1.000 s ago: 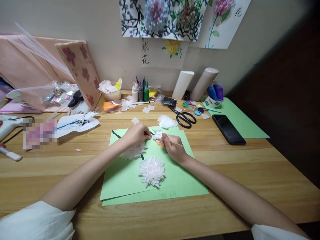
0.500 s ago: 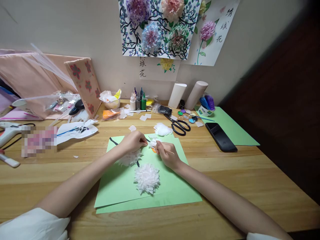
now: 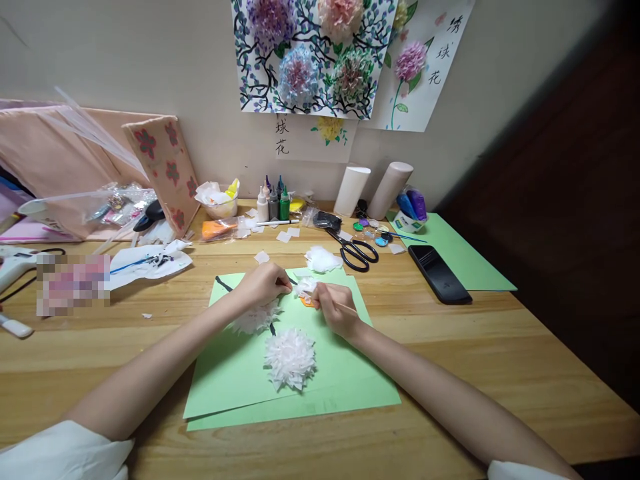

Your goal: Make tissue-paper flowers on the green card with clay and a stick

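Note:
Green paper sheets [image 3: 220,387] lie on the wooden table under both hands. My right hand [image 3: 336,308] grips a thin light stick [image 3: 347,309] beside a small white paper flower [image 3: 305,287] near the sheets' upper edge. An orange piece [image 3: 307,303] shows just below that flower. My left hand [image 3: 267,283] is closed in a pinch at the flower's left; what its fingertips hold, if anything, is too small to make out. Under the left wrist is a second white flower [image 3: 255,318], partly hidden. A fuller white flower [image 3: 290,360] sits lower on the sheet, below a dark painted line.
Black scissors [image 3: 359,254] and white tissue [image 3: 323,259] lie beyond the sheets. A black phone [image 3: 440,274] rests at the right. Paint bottles [image 3: 273,204], a bowl [image 3: 220,202] and paper scraps line the back. A glue gun [image 3: 19,265] is at the far left.
The whole view has shifted slightly, so things appear a little further left. The fingers and stick of my right hand have moved slightly at the small flower; my left hand keeps its pinch.

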`<state>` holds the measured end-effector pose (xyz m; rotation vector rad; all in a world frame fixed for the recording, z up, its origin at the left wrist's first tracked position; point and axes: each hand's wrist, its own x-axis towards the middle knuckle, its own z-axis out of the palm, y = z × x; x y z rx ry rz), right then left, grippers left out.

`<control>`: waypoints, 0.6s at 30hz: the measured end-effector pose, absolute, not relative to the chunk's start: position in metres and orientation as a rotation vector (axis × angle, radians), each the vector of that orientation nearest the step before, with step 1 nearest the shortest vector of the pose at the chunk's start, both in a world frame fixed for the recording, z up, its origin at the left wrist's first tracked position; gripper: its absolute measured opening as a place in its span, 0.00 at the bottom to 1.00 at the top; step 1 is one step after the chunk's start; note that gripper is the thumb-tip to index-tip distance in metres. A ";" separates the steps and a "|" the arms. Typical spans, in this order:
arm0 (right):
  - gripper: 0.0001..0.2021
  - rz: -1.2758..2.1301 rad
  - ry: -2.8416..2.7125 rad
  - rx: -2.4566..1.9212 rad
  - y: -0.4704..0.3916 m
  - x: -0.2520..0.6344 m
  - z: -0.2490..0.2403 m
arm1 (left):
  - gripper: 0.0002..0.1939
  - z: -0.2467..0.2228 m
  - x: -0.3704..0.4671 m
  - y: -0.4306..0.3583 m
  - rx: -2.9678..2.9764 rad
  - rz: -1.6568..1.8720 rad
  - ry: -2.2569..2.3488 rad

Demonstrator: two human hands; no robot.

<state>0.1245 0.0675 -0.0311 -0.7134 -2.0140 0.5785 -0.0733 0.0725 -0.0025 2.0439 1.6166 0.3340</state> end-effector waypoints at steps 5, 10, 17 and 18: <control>0.18 0.352 -1.934 -0.713 0.090 0.144 -0.028 | 0.08 -0.005 -0.075 0.073 2.031 0.343 1.601; 0.06 0.347 -2.001 -0.873 0.115 0.147 -0.033 | 0.08 -0.004 -0.074 0.073 2.030 0.346 1.601; 0.02 0.398 -2.031 -0.962 0.121 0.140 -0.043 | 0.08 -0.004 -0.074 0.073 2.019 0.333 1.607; 0.03 0.386 -2.012 -0.960 0.120 0.141 -0.042 | 0.08 -0.004 -0.074 0.073 2.021 0.336 1.608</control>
